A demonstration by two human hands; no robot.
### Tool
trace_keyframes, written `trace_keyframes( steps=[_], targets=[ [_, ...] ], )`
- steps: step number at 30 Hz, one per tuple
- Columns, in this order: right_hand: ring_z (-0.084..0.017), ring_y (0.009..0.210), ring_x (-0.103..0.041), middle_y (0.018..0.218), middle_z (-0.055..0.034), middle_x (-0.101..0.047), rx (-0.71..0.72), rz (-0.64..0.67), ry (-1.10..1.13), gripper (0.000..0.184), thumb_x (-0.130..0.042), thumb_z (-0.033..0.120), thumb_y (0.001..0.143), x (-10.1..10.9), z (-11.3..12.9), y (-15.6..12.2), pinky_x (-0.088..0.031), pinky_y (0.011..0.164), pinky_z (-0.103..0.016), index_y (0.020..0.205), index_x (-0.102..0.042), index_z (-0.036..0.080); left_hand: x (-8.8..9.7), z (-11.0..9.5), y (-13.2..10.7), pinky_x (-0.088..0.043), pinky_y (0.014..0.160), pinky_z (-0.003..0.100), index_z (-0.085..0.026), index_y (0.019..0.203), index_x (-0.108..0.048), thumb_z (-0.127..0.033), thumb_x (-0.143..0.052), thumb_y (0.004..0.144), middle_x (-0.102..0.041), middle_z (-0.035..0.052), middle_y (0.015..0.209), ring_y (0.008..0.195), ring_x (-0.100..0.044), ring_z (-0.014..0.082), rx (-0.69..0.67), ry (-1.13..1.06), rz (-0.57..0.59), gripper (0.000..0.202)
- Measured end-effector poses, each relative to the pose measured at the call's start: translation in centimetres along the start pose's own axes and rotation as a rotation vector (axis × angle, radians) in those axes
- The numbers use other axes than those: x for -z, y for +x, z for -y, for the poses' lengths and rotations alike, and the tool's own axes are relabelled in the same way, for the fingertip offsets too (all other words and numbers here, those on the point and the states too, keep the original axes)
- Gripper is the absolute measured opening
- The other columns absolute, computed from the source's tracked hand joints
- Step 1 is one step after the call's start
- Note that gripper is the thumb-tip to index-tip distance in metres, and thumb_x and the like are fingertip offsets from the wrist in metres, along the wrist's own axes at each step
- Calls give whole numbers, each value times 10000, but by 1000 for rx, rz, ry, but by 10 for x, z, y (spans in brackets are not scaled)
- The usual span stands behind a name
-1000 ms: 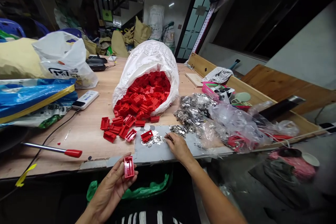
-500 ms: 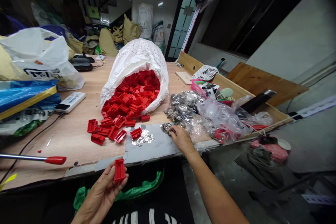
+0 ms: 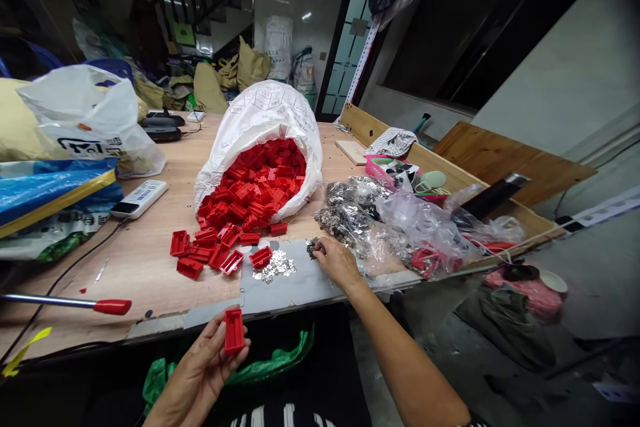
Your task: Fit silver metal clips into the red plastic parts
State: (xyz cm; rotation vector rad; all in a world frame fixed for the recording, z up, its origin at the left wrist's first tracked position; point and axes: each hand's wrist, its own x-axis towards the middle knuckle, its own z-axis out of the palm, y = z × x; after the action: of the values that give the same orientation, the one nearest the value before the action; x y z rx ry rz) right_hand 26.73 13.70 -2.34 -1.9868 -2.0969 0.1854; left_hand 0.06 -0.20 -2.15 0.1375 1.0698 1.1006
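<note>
My left hand (image 3: 203, 363) is closed around a small red plastic housing (image 3: 233, 331), held upright just below the table's front edge. My right hand (image 3: 338, 261) rests on the grey mat (image 3: 295, 283), fingers pinched at a little heap of small silver metal pieces (image 3: 315, 247); what they grip is too small to make out. More silver pieces (image 3: 274, 265) lie scattered on the mat beside a loose red housing (image 3: 261, 256). Several red housings (image 3: 207, 250) spill from a white sack (image 3: 260, 127) lying on its side.
Clear plastic bags of metal parts (image 3: 380, 220) lie to the right. A red-handled tool (image 3: 70, 303), a white remote (image 3: 139, 198) and a cable sit at left, with blue and white bags (image 3: 75, 120) behind. A pink basket (image 3: 395, 170) stands far right. Green bag (image 3: 270, 363) at my lap.
My right hand slid right along the mat from the scattered pieces to the small heap by the bags. The left hand keeps the red housing, shifted only slightly.
</note>
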Motion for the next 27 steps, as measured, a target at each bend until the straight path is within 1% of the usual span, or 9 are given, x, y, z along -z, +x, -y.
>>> trace_keyframes(
  steps=[4, 8, 13, 17, 22, 27],
  targets=[
    [-146, 863, -584, 922, -11, -640, 83, 20, 45, 84, -541, 173, 845, 7, -4, -11, -387, 752, -232, 876, -608, 212, -1, -3, 2, -609, 682, 264, -135, 1162, -575, -77, -629, 789, -715, 76, 829, 705, -725, 185, 7, -18, 21, 380],
    [-145, 877, -583, 953, -5, -643, 122, 42, 78, 133, -528, 141, 832, 9, -8, -26, -389, 751, -228, 920, -594, 216, -1, -9, 7, -614, 676, 269, -142, 1141, -576, -58, -578, 816, -712, 73, 865, 713, -726, 178, -39, -39, 18, 335],
    [-149, 886, -595, 982, 0, -656, 66, 61, 92, 166, -520, 137, 835, 10, -13, -34, -395, 740, -232, 960, -587, 223, -1, -13, 11, -619, 688, 291, -143, 1108, -588, -59, -576, 818, -706, 76, 911, 723, -725, 187, -61, -44, 17, 302],
    [-162, 929, -588, 1008, -22, -648, 26, 50, 51, 150, -508, 178, 873, 7, -7, -32, -392, 776, -250, 985, -597, 226, 0, -9, 9, -618, 688, 286, -144, 1125, -584, -69, -573, 824, -707, 80, 905, 731, -726, 189, -53, -33, -5, 311],
    [-175, 868, -601, 927, -20, -649, -4, 82, -21, 78, -567, 215, 861, 2, 6, -29, -398, 728, -258, 908, -628, 231, 4, -4, 9, -618, 694, 292, -154, 1171, -566, -61, -569, 819, -713, 73, 902, 725, -727, 184, -46, -19, 18, 364],
    [-180, 876, -600, 948, -28, -650, -9, 73, -47, 90, -546, 223, 882, 3, 4, -28, -399, 735, -263, 908, -632, 231, 7, -7, 12, -611, 680, 275, -155, 1216, -535, -82, -578, 821, -714, 84, 890, 741, -725, 188, -28, -5, 54, 404]
  ],
)
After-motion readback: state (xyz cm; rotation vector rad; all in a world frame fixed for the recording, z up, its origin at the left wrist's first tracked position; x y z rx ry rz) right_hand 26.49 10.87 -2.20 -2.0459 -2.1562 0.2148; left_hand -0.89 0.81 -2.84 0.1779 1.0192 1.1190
